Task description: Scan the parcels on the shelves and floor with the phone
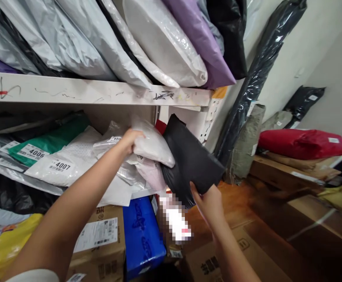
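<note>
My left hand (130, 140) reaches into the lower shelf and closes its fingers on a white plastic parcel (153, 145) lying on top of a pile of parcels. My right hand (208, 200) grips the lower edge of a black plastic parcel (190, 158) and holds it tilted at the right end of the same shelf, next to the white parcel. White parcels tagged 4006 (31, 152) and 4007 (60, 165) lie to the left of my left arm.
The white shelf board (85, 91) above carries several grey, white, purple and black bagged parcels. Below stand cardboard boxes (100, 239), a blue parcel (143, 231) and a yellow one (6, 244). A long black wrapped roll (256, 78) leans at right, near a red parcel (303, 143) on boxes.
</note>
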`<state>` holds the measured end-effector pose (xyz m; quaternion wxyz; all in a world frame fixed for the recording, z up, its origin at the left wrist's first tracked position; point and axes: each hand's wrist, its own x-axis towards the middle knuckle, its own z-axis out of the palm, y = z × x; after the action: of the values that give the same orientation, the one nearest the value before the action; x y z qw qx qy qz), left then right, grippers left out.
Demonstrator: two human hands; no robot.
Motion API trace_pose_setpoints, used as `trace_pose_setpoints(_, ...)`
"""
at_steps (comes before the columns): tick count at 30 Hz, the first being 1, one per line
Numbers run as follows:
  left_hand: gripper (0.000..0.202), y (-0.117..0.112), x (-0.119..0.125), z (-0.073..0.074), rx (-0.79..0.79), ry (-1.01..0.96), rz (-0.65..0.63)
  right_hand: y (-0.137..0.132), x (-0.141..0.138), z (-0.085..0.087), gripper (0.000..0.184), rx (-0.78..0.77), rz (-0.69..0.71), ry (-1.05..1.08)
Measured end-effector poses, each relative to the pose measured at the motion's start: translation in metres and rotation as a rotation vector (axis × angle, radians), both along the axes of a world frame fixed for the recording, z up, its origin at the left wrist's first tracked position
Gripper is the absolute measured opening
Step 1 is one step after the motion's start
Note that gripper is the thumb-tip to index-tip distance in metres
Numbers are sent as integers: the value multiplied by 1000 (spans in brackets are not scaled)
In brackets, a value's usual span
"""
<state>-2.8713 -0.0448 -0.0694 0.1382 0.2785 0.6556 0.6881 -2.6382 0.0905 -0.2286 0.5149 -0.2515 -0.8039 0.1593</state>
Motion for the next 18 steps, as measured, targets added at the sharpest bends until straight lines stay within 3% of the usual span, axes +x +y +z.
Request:
trace_pose_setpoints(2,27,-24,-2,-5,66,-129,68,-10,-2,-12,25,46,-25,-7)
trace_pose_setpoints(4,33,-48,3,-10,215,-152,127,-12,-19,-9,33,134,15,48)
trace_pose_setpoints(6,49,-62,12,-14,352,-103,151,-8,-45,10,49,233,74,66)
trace_pose_setpoints(8,60,-65,19,-14,393,-2,158,-2,-70,37,60,265,79,-2)
trace_pose_setpoints(10,62,-60,20,-11,364,37,168,7,-85,62,59,243,59,-47)
trace_pose_setpoints(12,58,-49,19,-8,268,-5,154,14,-85,73,52,205,66,-47)
trace_pose_setpoints(14,58,-40,17,-8,128,-66,92,19,-77,66,46,178,48,-21)
trace_pose_setpoints(17,67,-28,15,-12,-50,-74,-10,20,-71,33,36,94,-46,70)
trace_pose_setpoints(18,69,-25,14,-13,-89,-57,-24,19,-73,20,34,96,-12,100)
